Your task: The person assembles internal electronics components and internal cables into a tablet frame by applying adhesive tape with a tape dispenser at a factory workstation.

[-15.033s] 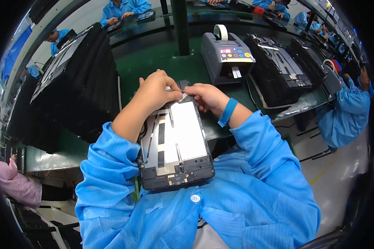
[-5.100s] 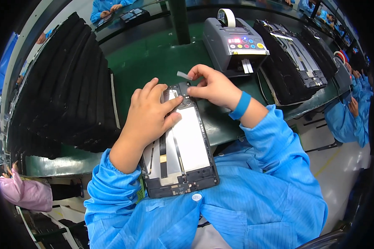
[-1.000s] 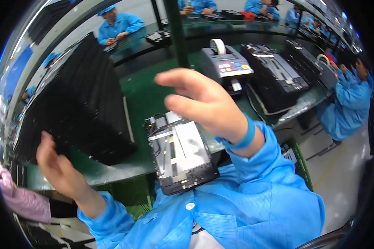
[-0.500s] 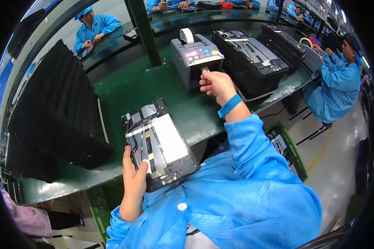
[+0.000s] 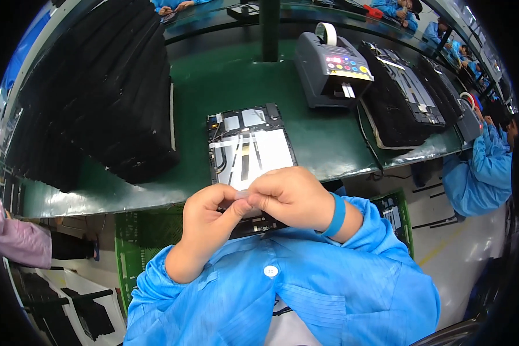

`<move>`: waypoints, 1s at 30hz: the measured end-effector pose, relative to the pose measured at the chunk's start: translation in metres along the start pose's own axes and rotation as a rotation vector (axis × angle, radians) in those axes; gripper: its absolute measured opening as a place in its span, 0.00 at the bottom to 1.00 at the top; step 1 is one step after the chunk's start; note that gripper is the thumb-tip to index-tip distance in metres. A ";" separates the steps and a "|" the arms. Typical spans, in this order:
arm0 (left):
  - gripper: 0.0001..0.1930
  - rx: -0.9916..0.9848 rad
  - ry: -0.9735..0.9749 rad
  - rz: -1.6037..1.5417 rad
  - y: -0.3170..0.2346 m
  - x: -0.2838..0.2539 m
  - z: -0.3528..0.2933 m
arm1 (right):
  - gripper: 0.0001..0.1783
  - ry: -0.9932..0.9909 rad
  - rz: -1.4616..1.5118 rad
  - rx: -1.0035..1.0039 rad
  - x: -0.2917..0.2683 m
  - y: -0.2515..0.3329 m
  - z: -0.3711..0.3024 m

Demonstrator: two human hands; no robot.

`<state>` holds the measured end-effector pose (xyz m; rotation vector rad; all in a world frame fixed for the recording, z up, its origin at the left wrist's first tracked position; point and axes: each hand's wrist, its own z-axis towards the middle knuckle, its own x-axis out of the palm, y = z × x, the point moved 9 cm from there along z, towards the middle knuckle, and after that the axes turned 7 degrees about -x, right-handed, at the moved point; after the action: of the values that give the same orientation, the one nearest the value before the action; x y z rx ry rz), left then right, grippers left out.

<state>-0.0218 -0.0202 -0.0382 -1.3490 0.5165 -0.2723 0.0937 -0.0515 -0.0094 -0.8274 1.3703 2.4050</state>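
My left hand [image 5: 207, 216] and my right hand [image 5: 294, 196] meet over the lower part of an opened tablet [image 5: 275, 147]. Their thumbs and fingertips pinch a small translucent strip of tape [image 5: 244, 194] between them. Beneath, the tablet lies on the bench with its near end out past the front edge, close to my body. Its back is off, showing a white panel, grey plates, dark cables and a black frame. My hands hide part of its lower half. A blue band circles my right wrist.
A grey tape dispenser [image 5: 323, 69] stands beyond, tape protruding from its front. Right of it, more opened tablets [image 5: 412, 86] lie on black foam. Tall black foam stacks [image 5: 115, 98] fill the left. Green crates [image 5: 130, 242] sit below the bench edge. Co-workers in blue [image 5: 473, 179] sit around.
My right hand has come back from the dispenser to meet my left over the tablet. My left hand has let go of the tablet's side. The dispenser now shows tape protruding.
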 end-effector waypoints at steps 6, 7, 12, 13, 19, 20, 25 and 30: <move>0.04 0.201 -0.104 0.100 -0.015 -0.015 -0.002 | 0.09 -0.205 -0.079 0.134 -0.020 -0.003 0.000; 0.03 0.210 -0.119 0.068 -0.015 -0.019 -0.001 | 0.09 -0.198 -0.078 0.135 -0.021 -0.004 0.003; 0.04 0.240 -0.032 -0.002 -0.015 -0.023 0.010 | 0.09 -0.113 -0.006 -0.072 -0.012 0.004 0.024; 0.06 0.269 -0.049 0.049 -0.017 -0.025 0.011 | 0.08 -0.086 -0.090 -0.086 -0.011 0.004 0.028; 0.11 0.150 -0.269 0.225 0.007 -0.060 0.038 | 0.06 -0.164 -0.221 0.053 -0.035 -0.029 0.060; 0.11 0.167 -0.243 0.335 0.008 -0.057 0.045 | 0.08 -0.144 -0.221 0.051 -0.032 -0.039 0.067; 0.12 0.182 -0.260 0.706 0.016 -0.053 0.070 | 0.20 0.055 -0.243 0.126 -0.004 -0.069 0.103; 0.10 0.170 -0.238 0.745 0.027 -0.050 0.075 | 0.23 0.109 -0.474 -0.122 0.011 -0.070 0.122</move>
<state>-0.0297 0.0738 -0.0450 -0.9293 0.7360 0.4414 0.0748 0.0882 -0.0171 -1.1778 0.9313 2.1085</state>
